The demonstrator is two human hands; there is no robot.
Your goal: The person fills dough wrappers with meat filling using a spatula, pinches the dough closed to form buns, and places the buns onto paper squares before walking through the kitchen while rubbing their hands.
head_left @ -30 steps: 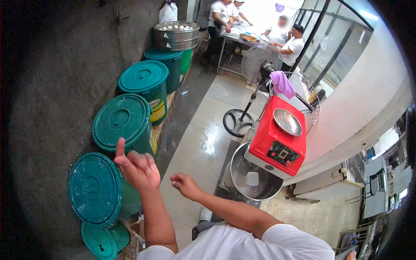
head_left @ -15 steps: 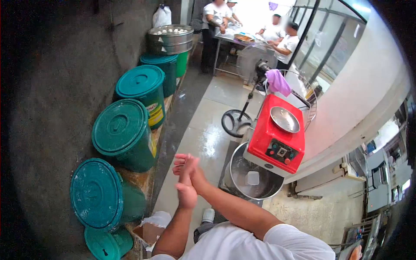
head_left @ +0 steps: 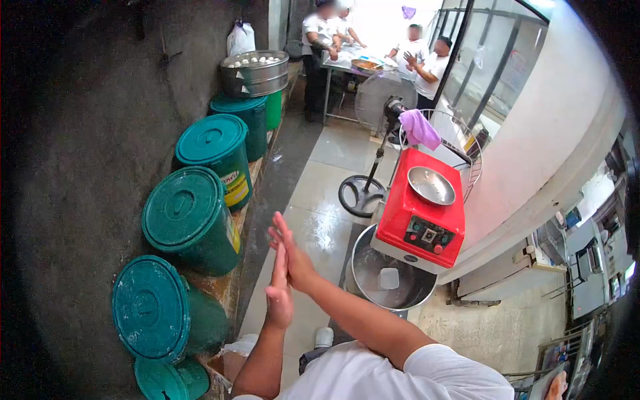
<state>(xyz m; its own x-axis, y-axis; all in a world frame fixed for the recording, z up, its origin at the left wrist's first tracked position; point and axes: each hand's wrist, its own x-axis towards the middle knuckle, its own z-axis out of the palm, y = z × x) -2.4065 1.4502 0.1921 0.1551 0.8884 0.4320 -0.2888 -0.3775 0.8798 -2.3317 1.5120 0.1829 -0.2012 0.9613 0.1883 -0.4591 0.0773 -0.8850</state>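
Observation:
My left hand (head_left: 279, 300) and my right hand (head_left: 297, 264) are raised in front of me, palm against palm. The fingers of both are stretched out flat, those of the right reaching a little higher. No object shows between them. To their right, on the floor, stands a red mixer (head_left: 422, 207) with a metal dish (head_left: 432, 185) on its top. Under its head sits a wide steel bowl (head_left: 363, 263), and a white plastic container (head_left: 389, 279) lies inside it. Both hands are apart from the mixer and the bins.
Along the left wall stand several green lidded bins (head_left: 183, 205); a steel tray (head_left: 255, 79) of white round pieces rests on a far one. A fan stand (head_left: 362, 195) with a purple cloth (head_left: 420, 129) is beyond the mixer. Several people work at a table (head_left: 330, 65) at the back.
My hands have gone from a crossed, partly curled clasp to flat palms with fingers pointing up. The view has shifted slightly. At the back, one person has raised their hands.

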